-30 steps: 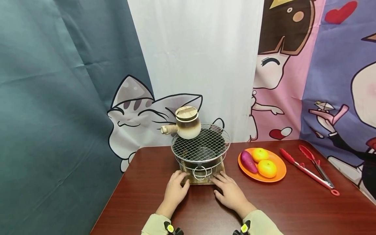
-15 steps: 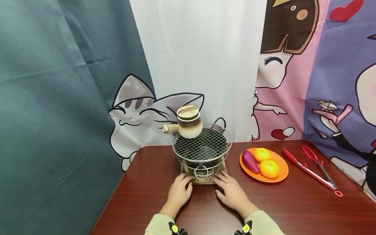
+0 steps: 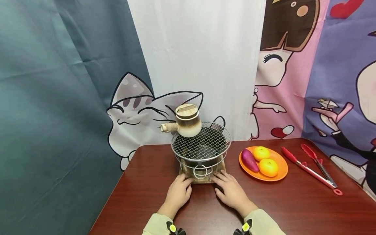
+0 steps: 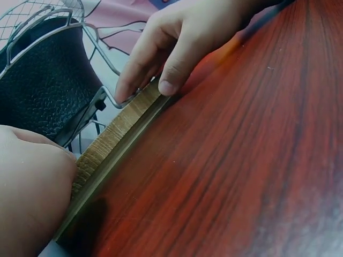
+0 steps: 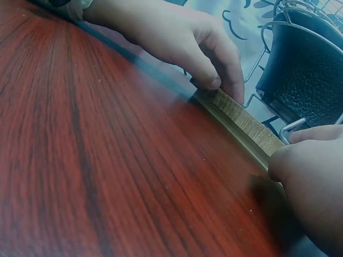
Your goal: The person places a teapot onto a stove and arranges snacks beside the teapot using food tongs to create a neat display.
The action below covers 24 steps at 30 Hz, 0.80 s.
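Observation:
A wooden board (image 3: 202, 181) lies on the table under a round black tabletop stove with a wire grill (image 3: 202, 143) on top. My left hand (image 3: 178, 192) grips the near left part of the board, and my right hand (image 3: 230, 191) grips the near right part. In the left wrist view, the right thumb lies against the board's front edge (image 4: 118, 128) while the fingers reach over its top. The right wrist view shows the left hand placed much the same way. A side-handled clay teapot (image 3: 189, 126) with a wooden lid sits at the grill's back left.
Right of the stove, an orange plate (image 3: 279, 173) carries a purple sweet potato (image 3: 249, 161) and two oranges (image 3: 268, 167). Red-tipped metal tongs (image 3: 315, 173) lie spread farther right. A printed curtain (image 3: 205, 58) hangs behind the dark red table (image 3: 141, 195).
My left hand has shifted slightly right and its thumb has come in to the board's edge. The right hand stays about where it was. The stove and teapot have not visibly moved.

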Tool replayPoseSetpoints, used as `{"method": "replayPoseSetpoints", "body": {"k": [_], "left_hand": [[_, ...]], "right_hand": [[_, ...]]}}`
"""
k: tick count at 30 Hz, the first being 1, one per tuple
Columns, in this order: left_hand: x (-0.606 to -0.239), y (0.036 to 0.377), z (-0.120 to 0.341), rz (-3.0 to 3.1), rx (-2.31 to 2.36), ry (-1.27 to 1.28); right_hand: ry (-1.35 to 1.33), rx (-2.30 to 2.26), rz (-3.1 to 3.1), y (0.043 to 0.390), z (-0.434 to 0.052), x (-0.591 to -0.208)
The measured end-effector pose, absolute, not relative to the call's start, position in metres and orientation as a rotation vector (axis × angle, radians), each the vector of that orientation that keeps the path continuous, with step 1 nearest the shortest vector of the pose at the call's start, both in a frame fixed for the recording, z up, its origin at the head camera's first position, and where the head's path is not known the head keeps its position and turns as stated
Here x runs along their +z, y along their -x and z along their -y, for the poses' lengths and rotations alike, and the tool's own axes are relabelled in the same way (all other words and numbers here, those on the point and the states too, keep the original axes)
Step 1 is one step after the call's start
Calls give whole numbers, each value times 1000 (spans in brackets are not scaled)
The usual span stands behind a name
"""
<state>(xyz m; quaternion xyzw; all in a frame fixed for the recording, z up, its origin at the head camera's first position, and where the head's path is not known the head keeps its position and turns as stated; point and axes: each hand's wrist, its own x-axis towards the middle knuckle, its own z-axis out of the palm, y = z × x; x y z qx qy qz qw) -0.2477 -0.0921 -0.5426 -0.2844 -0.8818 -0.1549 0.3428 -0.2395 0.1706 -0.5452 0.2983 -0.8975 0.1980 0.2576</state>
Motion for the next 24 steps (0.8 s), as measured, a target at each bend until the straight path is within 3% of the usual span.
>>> {"method": "replayPoseSetpoints", "body": {"k": [24], "left_hand": [[-546, 250, 93, 2341, -436, 728]], "right_hand": [[-978, 581, 2150, 247, -187, -530]]}}
